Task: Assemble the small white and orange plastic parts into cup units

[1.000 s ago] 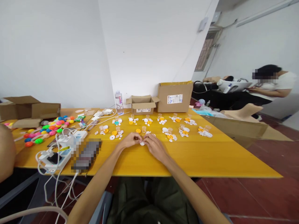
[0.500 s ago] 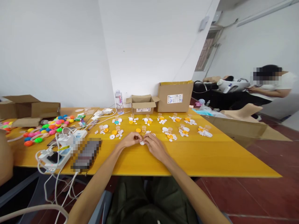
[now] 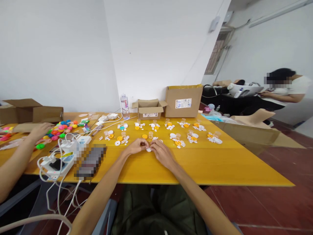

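A small white plastic disc (image 3: 148,149) sits between the fingertips of my two hands, near the middle of the table. My left hand (image 3: 138,146) pinches at it from the left with curled fingers. From the right, my right hand (image 3: 160,150) closes its fingertips on the same piece; its exact shape is partly hidden. Just beyond my hands are an orange wheel (image 3: 145,136), a clear plastic cup (image 3: 151,134) and white pieces with holes (image 3: 157,139). A white wheel (image 3: 117,143) lies to the left of my left hand.
Several clusters of similar parts spread across the yellow table (image 3: 195,166). Behind them stand a bottle (image 3: 125,107), a small open carton (image 3: 149,114) and a large box (image 3: 183,103). To the left are a phone (image 3: 90,162), a power strip (image 3: 69,160) and a co-worker's arm (image 3: 18,160).
A co-worker's arm has reached in from the left over the colourful plastic pieces. My own hands have hardly moved and stay on the white disc.
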`<state>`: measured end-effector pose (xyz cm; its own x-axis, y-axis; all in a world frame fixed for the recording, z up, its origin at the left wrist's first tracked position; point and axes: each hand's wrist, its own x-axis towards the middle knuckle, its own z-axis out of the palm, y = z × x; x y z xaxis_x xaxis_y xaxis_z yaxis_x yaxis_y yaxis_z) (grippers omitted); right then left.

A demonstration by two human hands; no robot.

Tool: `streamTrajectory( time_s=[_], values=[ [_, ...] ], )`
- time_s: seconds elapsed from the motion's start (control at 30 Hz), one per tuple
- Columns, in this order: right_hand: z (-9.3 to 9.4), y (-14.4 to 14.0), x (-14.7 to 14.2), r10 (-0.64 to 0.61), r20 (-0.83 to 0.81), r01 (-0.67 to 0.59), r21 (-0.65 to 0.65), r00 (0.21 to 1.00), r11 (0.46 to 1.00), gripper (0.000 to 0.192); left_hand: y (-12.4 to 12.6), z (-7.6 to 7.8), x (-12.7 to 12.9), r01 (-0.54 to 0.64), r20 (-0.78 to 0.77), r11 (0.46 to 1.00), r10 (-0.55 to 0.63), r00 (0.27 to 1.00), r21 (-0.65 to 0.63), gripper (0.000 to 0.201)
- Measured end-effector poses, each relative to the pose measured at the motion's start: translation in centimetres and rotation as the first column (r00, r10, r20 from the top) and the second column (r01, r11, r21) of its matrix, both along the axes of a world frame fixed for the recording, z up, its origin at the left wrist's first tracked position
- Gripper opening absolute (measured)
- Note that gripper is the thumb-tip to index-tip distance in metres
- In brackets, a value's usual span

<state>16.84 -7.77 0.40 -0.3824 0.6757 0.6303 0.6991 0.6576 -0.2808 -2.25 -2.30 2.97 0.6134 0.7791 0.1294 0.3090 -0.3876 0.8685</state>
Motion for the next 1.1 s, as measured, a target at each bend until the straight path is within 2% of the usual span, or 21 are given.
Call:
streamTrajectory(
  time_s=[0.63,0.83,1.1],
  values=[
    [0.07,-0.20,-0.10,-0.008,0.029,0.007,0.014,1.000,1.000,0.023,0.14,-0.11,-0.17,0.005,0.043,0.998,-0.002,0.999,-0.065,0.020],
    [0.22,-0.41,-0.15,-0.021,0.002,0.021,-0.003,1.000,1.000,0.023,0.58,-0.01,-0.28,-0.034,0.082,0.991,0.045,0.996,-0.129,0.024],
    [0.42,-0.62,-0.28,-0.026,0.004,0.026,-0.023,1.000,0.999,0.016,0.69,0.04,-0.60,-0.139,0.163,0.983,0.157,0.974,-0.119,0.026]
  ],
)
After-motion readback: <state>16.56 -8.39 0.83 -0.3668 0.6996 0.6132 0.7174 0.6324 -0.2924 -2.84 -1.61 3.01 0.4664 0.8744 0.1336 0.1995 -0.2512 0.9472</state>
